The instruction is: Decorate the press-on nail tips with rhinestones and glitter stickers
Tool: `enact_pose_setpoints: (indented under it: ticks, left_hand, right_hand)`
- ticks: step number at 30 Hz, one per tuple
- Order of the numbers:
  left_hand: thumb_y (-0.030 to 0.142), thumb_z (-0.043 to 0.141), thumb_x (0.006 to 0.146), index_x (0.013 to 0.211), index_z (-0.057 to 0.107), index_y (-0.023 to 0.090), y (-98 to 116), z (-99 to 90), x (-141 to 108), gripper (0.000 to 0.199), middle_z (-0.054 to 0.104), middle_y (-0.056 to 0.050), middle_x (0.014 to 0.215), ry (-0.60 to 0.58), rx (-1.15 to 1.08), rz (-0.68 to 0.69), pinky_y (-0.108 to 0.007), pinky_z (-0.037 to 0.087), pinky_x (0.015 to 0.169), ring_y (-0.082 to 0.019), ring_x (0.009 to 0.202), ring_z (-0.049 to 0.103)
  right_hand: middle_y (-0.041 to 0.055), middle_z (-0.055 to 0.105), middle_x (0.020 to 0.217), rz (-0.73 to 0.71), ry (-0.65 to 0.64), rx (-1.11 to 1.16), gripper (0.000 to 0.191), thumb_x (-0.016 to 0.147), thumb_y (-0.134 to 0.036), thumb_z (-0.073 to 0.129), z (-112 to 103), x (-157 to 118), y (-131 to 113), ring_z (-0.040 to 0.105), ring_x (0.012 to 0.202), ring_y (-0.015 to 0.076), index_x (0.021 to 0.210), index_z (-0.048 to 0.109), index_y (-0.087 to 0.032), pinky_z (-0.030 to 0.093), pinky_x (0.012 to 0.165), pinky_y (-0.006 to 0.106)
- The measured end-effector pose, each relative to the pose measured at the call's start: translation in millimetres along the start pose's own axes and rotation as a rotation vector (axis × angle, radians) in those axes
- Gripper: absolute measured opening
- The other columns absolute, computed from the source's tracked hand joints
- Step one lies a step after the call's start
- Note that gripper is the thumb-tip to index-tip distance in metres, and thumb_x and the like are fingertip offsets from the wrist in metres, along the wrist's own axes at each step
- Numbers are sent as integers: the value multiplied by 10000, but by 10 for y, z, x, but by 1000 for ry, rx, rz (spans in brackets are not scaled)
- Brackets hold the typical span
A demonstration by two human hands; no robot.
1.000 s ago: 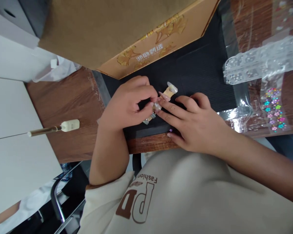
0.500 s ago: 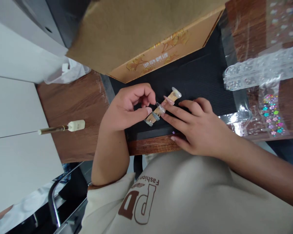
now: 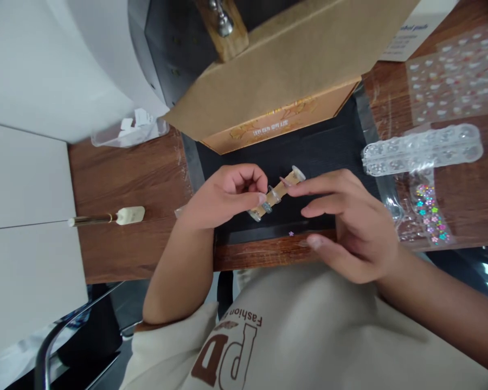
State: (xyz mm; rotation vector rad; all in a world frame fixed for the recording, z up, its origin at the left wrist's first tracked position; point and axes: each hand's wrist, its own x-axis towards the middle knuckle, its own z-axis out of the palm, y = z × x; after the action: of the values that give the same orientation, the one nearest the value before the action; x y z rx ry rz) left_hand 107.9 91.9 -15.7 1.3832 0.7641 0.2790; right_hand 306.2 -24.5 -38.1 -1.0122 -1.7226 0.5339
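A short wooden strip (image 3: 282,190) carrying several false nails lies slantwise on the black mat (image 3: 321,149). At its right end is a pale, glittery nail (image 3: 298,173); a clear nail (image 3: 274,194) sits mid-strip. My left hand (image 3: 231,196) is closed at the strip's left part, thumb and index finger pinched together. Whatever lies between those fingertips is too small or hidden to make out. Over the strip's right part reaches the index finger of my right hand (image 3: 353,219), close to a pinkish nail. Its fingers are spread. A tiny purple flower gem (image 3: 291,234) lies near the mat's front edge.
A cardboard box (image 3: 284,122) stands behind the strip. To the right lie a clear compartment case (image 3: 423,150), colourful flower gems (image 3: 431,214) and a sticker sheet (image 3: 459,76). At left are a cream bottle with brush cap (image 3: 130,215) and a clear tray (image 3: 126,135).
My right hand has drawn back to the right, its fingers lifting and spreading. My left hand has shifted slightly right along the strip. The camera view has moved too, showing more behind the box.
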Motion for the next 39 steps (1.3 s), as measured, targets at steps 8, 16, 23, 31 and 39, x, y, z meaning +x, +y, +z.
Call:
enact_pose_setpoints:
  ticks: [8,16,23,31,39]
  left_hand:
    - [309,737,817,778,588,159,-45,60,-54,215,519,17,696,-4,-182,99,-213,350,582,-86,629,435]
    - [313,780,738,820,657,139,-26,144,-99,229,536,7,706,-8,-409,14,-196,356,577,-80,628,435]
    - [291,793,742,915,718,148,-18,133,-147,236,566,8,737,-41,-493,31,-159,383,606,-67,665,470]
    - [286,782,745,985,747,165,-5,114,-167,272,578,3,732,-67,-488,98,-171,403,598,-74,648,456]
    - [280,790,694,994,776,179,17,99,-178,317,636,-36,795,-47,-499,70,-211,399,608,-99,668,476]
  right_hand:
    - [25,676,929,97,266,-13,366,770,-91,706,304,168,-27,637,844,183,1025,502,-256,536,765,404]
    - [-13,697,827,-43,269,-243,313,795,-48,659,337,302,-30,622,729,162,947,497,-269,527,700,379]
    - [-30,701,789,-49,319,-308,331,793,-60,675,362,300,-48,640,687,159,957,496,-284,543,704,378]
    - [16,704,802,-92,300,-373,359,777,-45,681,316,335,-62,630,721,185,1027,519,-245,536,691,393]
    - [25,691,841,-32,284,-266,355,791,-53,664,284,334,-61,639,754,202,1051,541,-261,531,707,417]
